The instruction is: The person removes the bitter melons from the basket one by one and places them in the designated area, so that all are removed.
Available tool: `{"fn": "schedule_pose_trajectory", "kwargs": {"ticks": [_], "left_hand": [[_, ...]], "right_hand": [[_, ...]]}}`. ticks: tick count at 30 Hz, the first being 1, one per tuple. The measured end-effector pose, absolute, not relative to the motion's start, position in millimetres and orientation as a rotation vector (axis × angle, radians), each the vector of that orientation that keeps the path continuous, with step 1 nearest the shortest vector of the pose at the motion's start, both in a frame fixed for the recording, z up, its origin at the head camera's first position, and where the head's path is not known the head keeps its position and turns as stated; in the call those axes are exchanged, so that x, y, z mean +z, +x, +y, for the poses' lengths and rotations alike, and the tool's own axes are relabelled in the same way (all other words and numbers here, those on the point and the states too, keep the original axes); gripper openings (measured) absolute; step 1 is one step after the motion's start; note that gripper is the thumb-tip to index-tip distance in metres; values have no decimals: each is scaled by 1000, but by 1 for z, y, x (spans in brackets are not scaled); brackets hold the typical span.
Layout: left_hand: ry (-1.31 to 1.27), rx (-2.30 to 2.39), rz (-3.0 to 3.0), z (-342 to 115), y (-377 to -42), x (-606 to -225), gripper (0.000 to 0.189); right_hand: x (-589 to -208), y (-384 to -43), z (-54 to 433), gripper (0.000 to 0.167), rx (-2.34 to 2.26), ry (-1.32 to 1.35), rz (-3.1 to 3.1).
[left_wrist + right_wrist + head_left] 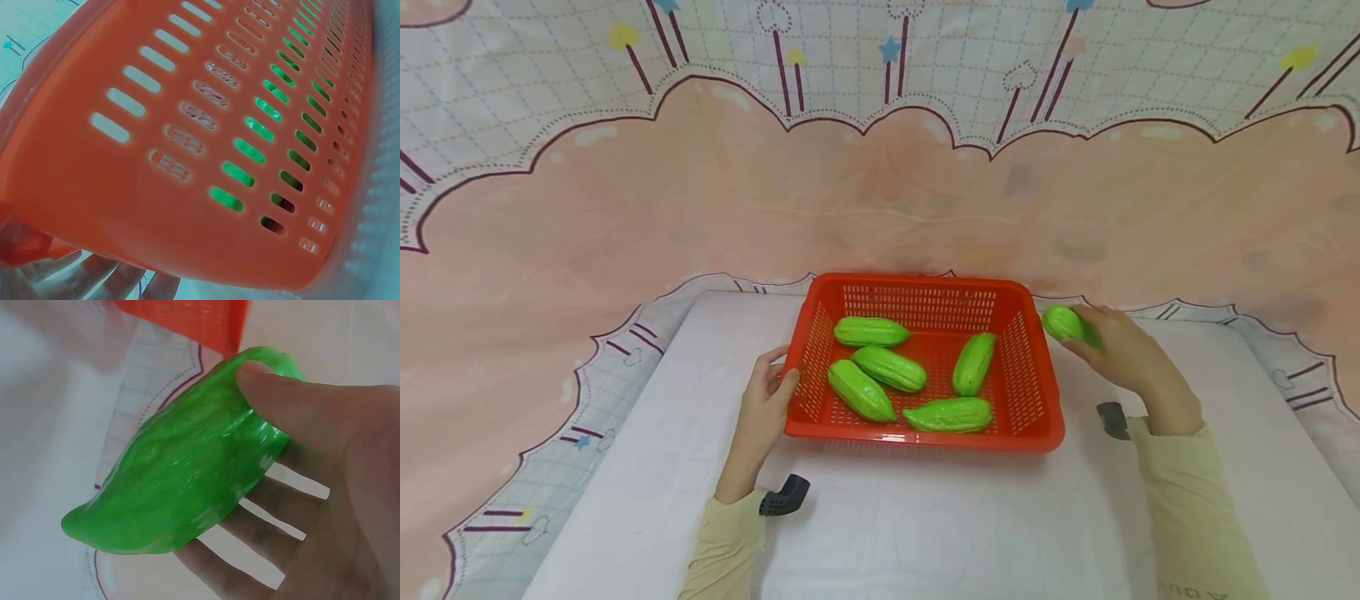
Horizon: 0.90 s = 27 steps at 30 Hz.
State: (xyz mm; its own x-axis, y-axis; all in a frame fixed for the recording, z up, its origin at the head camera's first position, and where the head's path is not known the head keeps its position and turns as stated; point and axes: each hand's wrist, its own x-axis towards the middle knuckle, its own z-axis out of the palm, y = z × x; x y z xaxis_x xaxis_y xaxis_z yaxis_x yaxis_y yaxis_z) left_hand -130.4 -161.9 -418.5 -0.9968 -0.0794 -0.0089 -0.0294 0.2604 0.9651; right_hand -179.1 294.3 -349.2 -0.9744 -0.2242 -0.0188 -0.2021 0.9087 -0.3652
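Note:
A red plastic basket point(925, 442) with slotted walls sits on the white table, holding several shiny green bitter melons point(973, 364). At its left side my left hand point(763, 408) grips the rim; in the left wrist view, fingers point(94, 275) show beneath the rim while the thumb is out of sight. Beyond the basket's right wall, my right hand point(1120, 346) holds another bitter melon point(1063, 322) between thumb and fingers. In the right wrist view this bitter melon point(181, 456) tapers to a point at lower left, with the thumb across its upper end.
A patterned cloth point(880, 200) hangs behind the white table point(880, 525) and shows along its sides. Black devices point(785, 495) sit at both wrists. The basket's walls stand higher than the bitter melons lying inside.

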Motion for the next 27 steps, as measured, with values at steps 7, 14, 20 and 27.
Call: {"fn": "schedule_pose_trajectory", "kwargs": {"ticks": [7, 14, 20, 27], "left_hand": [[112, -1880, -2464, -162, -131, -418, 46], [111, -1872, -2474, -162, -130, -418, 46], [108, -1870, -2471, -162, -130, -418, 47], [106, -1876, -2466, -161, -130, -417, 47]], "right_hand": [[-358, -183, 302, 59, -590, -293, 3006], [-366, -188, 308, 60, -583, -239, 2963], [-371, -193, 313, 77, -563, -104, 2910], [-378, -197, 316, 83, -595, 29, 2840]]}}
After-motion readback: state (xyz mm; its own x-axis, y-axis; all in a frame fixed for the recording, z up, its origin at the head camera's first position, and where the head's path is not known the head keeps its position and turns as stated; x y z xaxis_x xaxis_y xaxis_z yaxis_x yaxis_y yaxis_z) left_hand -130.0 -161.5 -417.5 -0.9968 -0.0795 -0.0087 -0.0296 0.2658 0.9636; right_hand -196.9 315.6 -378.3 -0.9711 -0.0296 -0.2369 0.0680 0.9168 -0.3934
